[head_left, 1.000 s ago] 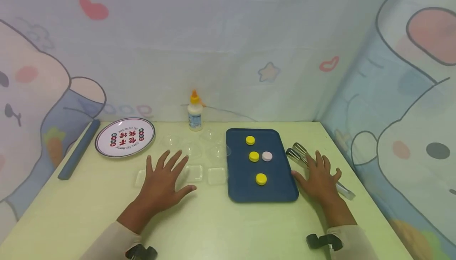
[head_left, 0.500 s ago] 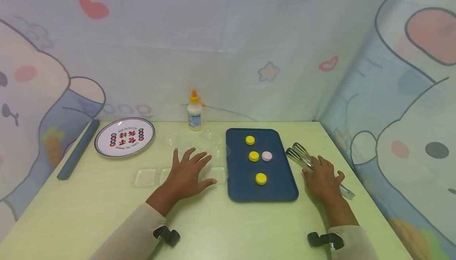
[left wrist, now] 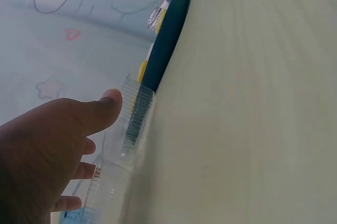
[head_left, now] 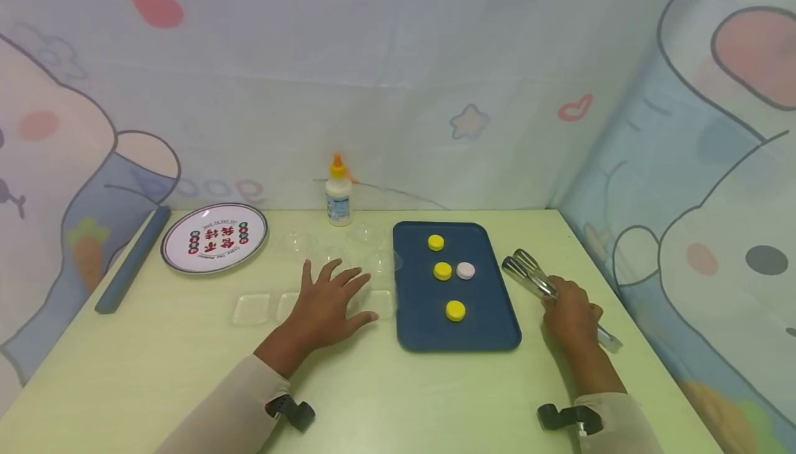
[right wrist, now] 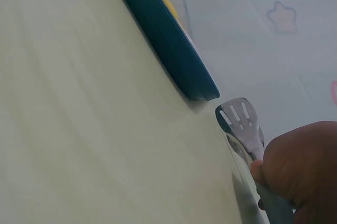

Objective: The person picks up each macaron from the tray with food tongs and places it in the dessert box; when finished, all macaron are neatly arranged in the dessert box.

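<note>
In the head view my right hand (head_left: pixel 569 312) grips metal tongs (head_left: pixel 531 276) with slotted ends, lying to the right of a dark blue tray (head_left: pixel 425 329). The right wrist view has the fingers curled round the tongs (right wrist: pixel 243 121), with the slotted ends sticking out ahead. My left hand (head_left: pixel 326 305) is spread, fingers apart, over the row of clear square plastic containers (head_left: pixel 251 309), partly hiding them. From the left wrist, the clear containers (left wrist: pixel 126 124) stand beside the thumb; whether the fingers touch them I cannot tell. Three yellow discs (head_left: pixel 456 311) and a pale pink disc (head_left: pixel 466 271) lie on the tray.
Clear domed plastic pieces (head_left: pixel 298 242) lie behind the left hand. A white bottle (head_left: pixel 338 202) with an orange tip stands at the back. A printed plate (head_left: pixel 177 250) and a blue-grey bar (head_left: pixel 133 260) are at the left. A patterned cloth hangs behind the table.
My left hand has moved right along the clear containers, then stayed there. The right hand has closed its fingers round the tongs, which it was spread over before.
</note>
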Motion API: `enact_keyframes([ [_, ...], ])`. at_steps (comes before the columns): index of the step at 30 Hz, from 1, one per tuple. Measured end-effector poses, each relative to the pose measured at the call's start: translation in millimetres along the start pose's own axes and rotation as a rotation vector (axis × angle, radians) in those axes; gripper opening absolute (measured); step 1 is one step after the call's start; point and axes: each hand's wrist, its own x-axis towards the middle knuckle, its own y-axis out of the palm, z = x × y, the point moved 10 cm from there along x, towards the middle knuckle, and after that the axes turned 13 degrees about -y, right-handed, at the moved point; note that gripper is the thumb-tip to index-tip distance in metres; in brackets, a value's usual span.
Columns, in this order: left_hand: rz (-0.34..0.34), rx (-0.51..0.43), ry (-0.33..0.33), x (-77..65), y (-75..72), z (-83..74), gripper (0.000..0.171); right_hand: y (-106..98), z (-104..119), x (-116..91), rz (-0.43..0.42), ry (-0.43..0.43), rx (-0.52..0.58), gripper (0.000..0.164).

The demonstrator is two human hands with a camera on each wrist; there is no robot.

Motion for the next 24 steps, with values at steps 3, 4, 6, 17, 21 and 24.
enact_keyframes([
  [3,-0.007,-0.002,0.003,-0.4,-1.2,0.3,0.071,-5,3,-1,-0.025,0.009,-0.012,0.043],
  [4,-0.006,-0.004,0.004,-0.4,-1.2,0.1,0.071,-8,4,-2,-0.041,0.006,-0.016,0.043],
  [6,-0.001,-0.004,0.006,-0.4,-0.4,-0.1,0.071,-13,9,-3,-0.079,-0.014,-0.024,0.042],
  [17,0.016,0.012,0.026,0.8,7.8,-1.7,0.071,-35,51,-9,-0.309,-0.278,0.054,0.040],
  [21,0.020,0.009,0.022,0.3,9.0,-0.8,0.071,-36,64,-12,-0.341,-0.387,0.063,0.040],
  [24,0.022,0.003,0.019,-0.1,9.0,-0.4,0.071,-36,70,-13,-0.347,-0.447,0.070,0.038],
])
